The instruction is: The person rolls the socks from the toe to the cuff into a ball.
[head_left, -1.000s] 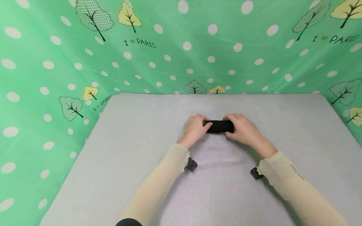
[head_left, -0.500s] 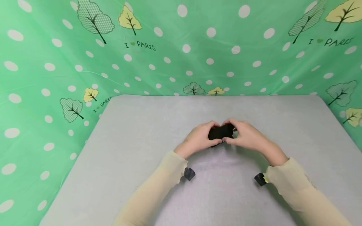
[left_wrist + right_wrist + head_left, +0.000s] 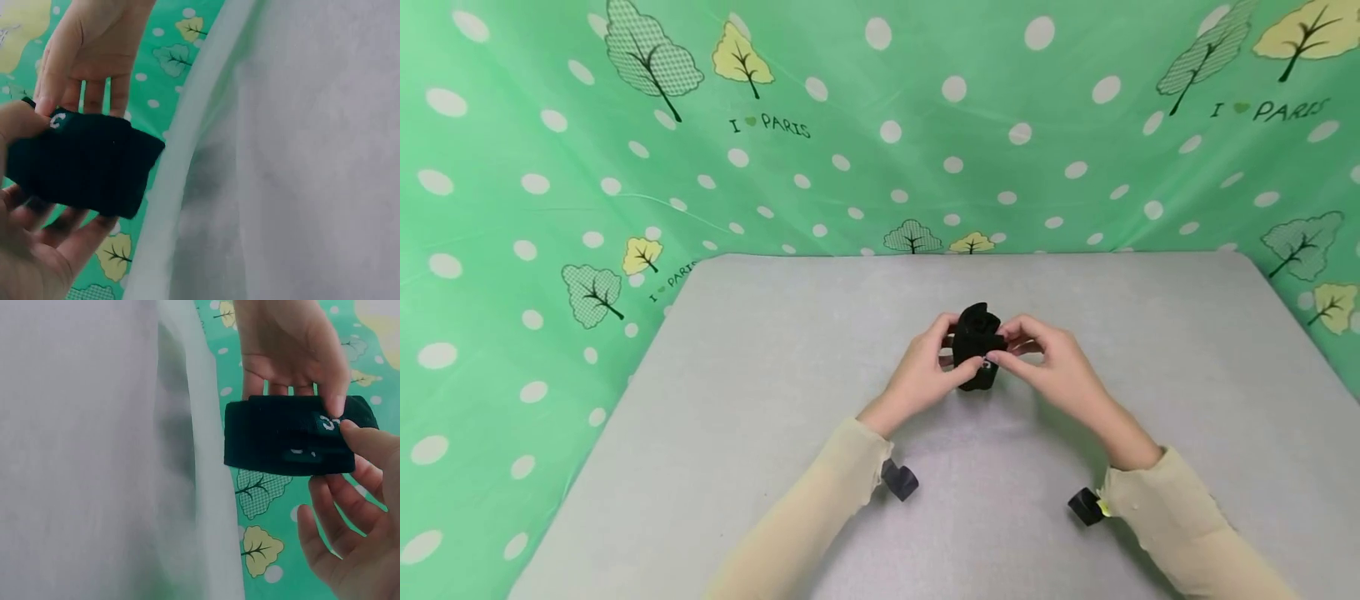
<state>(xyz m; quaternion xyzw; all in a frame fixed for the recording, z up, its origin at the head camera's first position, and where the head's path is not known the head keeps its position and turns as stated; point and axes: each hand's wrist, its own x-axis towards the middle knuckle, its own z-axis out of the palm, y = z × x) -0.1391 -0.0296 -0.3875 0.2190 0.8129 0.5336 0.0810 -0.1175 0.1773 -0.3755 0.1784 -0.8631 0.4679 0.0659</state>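
Dead centre of the head view, a rolled black sock (image 3: 976, 343) stands upright, lifted just above the grey table (image 3: 760, 400). The left hand (image 3: 925, 375) pinches it from the left, thumb and fingers curled round the roll; the right hand (image 3: 1045, 367) pinches it from the right, thumb tip by a small white mark on the fabric. Black wrist cameras (image 3: 898, 481) sit low in frame. Green dotted tree-print cloth (image 3: 850, 125) fills the top.
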